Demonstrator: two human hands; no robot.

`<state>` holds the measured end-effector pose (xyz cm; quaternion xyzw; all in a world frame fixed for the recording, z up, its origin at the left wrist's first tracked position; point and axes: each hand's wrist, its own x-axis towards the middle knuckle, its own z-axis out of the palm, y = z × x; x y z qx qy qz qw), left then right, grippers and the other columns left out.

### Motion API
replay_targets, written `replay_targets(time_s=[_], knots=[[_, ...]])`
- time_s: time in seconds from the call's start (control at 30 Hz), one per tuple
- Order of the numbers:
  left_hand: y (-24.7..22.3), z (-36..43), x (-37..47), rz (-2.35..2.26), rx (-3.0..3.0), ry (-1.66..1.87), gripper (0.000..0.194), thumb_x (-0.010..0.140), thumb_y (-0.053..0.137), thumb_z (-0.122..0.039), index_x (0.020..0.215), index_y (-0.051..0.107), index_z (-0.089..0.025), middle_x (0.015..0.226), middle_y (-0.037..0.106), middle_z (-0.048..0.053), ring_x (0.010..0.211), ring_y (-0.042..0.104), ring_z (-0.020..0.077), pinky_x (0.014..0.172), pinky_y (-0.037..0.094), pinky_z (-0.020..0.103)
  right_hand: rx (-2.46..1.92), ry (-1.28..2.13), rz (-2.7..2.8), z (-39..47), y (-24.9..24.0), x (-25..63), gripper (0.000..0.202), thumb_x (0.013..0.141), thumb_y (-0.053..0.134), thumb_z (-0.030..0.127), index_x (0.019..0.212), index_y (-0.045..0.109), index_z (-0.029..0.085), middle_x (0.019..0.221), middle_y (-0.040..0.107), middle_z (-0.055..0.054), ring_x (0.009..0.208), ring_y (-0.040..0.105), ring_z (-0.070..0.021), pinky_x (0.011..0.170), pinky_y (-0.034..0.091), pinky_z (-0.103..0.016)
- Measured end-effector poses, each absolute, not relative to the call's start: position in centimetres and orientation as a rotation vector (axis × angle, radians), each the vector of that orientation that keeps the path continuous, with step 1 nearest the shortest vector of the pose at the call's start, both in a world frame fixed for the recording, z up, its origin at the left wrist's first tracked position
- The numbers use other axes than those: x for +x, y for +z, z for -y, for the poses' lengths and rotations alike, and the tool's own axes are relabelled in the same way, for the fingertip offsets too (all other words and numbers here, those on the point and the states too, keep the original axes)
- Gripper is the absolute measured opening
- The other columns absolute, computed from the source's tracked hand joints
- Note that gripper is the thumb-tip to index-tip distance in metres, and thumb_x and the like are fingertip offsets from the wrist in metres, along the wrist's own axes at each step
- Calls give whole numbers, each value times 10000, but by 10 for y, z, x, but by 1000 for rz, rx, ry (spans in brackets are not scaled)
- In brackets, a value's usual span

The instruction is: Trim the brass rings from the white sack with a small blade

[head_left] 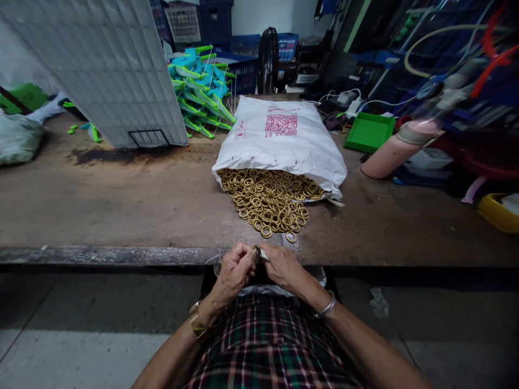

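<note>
My left hand point(234, 271) is closed in a pinch on a small brass ring point(255, 250), just in front of the table's near edge. Close against it, my right hand point(287, 269) is closed around a small tool with a whitish part point(264, 254); the dark tip meets the ring, and its exact kind cannot be made out. Beyond my hands, a heap of brass rings point(267, 202) spills from the mouth of a white woven sack point(312, 135) lying on its side. One loose ring point(291, 237) lies nearest to my right hand.
The brown wooden table point(121, 210) spans the view. A grey ribbed panel point(117, 70) and stacked blue-green plastic parts point(203, 92) stand at back left. To the right are a green tray point(370, 132), a tilted pink bottle point(399, 148) and a yellow container point(497, 213).
</note>
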<state>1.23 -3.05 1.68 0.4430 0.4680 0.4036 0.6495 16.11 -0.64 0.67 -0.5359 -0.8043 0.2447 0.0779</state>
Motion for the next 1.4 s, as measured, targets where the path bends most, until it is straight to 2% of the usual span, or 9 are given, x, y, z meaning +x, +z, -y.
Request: replay_targets(time_s=[0.17, 0.27, 0.37, 0.6, 0.7, 0.87, 1.07, 1.27, 1.4], knots=[[29, 49, 13, -820, 887, 707, 266, 792, 529, -415, 724, 471, -164, 553, 507, -34, 426, 413, 44, 379, 275, 147, -1779, 572, 2334, 7, 4, 172, 220, 764, 393, 147, 915, 550, 174, 672, 619, -42, 589, 527, -152, 529, 249, -247], [12, 54, 7, -820, 627, 547, 241, 754, 588, -358, 690, 489, -148, 519, 499, -31, 393, 416, 46, 332, 223, 136, -1899, 416, 2135, 8, -1, 191, 191, 800, 382, 164, 878, 556, 175, 681, 621, -46, 608, 536, -155, 551, 265, -249], [-16, 50, 0, -934, 275, 500, 169, 713, 627, -262, 706, 528, -126, 528, 514, -22, 412, 470, 59, 330, 256, 130, -2004, 245, 1961, 6, -4, 210, 167, 828, 411, 240, 880, 554, 171, 706, 622, -54, 632, 541, -164, 565, 277, -252], [-42, 40, 17, -1118, -86, 660, 72, 761, 505, -48, 765, 491, -119, 669, 595, 52, 563, 616, 140, 550, 507, 260, -2078, 122, 2036, 8, -4, 206, 201, 835, 459, 325, 973, 535, 201, 910, 632, -73, 687, 559, -175, 549, 269, -267], [-48, 38, 24, -1110, -99, 693, 124, 753, 479, -15, 825, 467, -116, 769, 591, 87, 657, 646, 184, 643, 523, 324, -2157, 92, 2064, 8, -4, 200, 188, 843, 430, 252, 991, 532, 196, 928, 628, -88, 655, 558, -169, 537, 260, -276], [-53, 44, 18, -1133, -31, 670, 148, 717, 577, -64, 802, 471, -124, 774, 572, 70, 693, 644, 190, 669, 508, 325, -2188, 86, 2085, 7, -9, 203, 209, 841, 381, 183, 977, 539, 163, 917, 622, -105, 643, 554, -176, 536, 261, -277], [2, 54, 13, -983, 715, 521, 236, 723, 626, -276, 885, 618, -105, 722, 630, 50, 621, 573, 101, 591, 439, 198, -1870, 447, 1960, 6, -5, 208, 144, 823, 389, 208, 842, 526, 171, 739, 592, -56, 636, 507, -156, 561, 299, -252], [24, 33, 31, -1238, 946, 841, 452, 757, 538, -372, 1153, 467, -166, 670, 566, -21, 431, 455, 64, 392, 359, 171, -1466, 1114, 1734, 3, 12, 189, 219, 820, 382, 347, 703, 478, 188, 606, 454, 32, 555, 394, -103, 536, 317, -219], [18, 19, 36, -1227, 943, 857, 349, 724, 566, -413, 950, 572, -147, 608, 536, -33, 407, 423, 48, 384, 335, 161, -1323, 1357, 1587, 2, 11, 180, 237, 803, 412, 385, 683, 471, 190, 552, 399, 56, 524, 354, -92, 509, 301, -212]])
